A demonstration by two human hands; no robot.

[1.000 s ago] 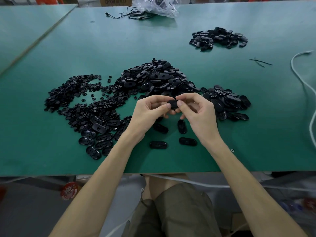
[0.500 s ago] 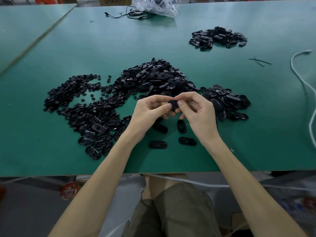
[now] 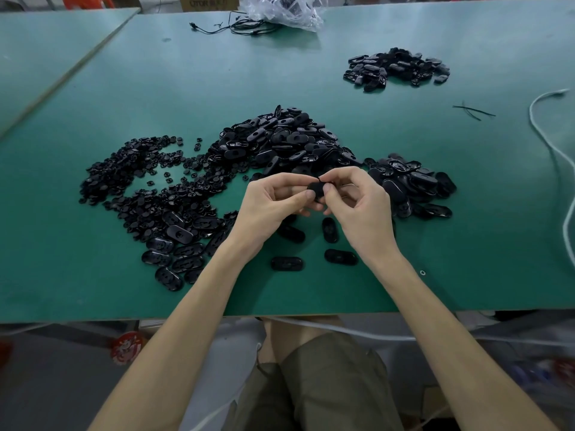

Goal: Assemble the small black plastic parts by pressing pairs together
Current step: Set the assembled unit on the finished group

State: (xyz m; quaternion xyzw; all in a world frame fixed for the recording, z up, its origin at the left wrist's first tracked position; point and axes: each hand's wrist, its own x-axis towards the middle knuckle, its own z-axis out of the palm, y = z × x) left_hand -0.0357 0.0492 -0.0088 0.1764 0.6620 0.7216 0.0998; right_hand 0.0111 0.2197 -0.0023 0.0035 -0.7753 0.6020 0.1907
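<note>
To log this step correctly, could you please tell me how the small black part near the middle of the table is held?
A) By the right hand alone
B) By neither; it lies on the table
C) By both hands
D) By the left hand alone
C: the left hand and the right hand both pinch the black part between thumb and fingers.
</note>
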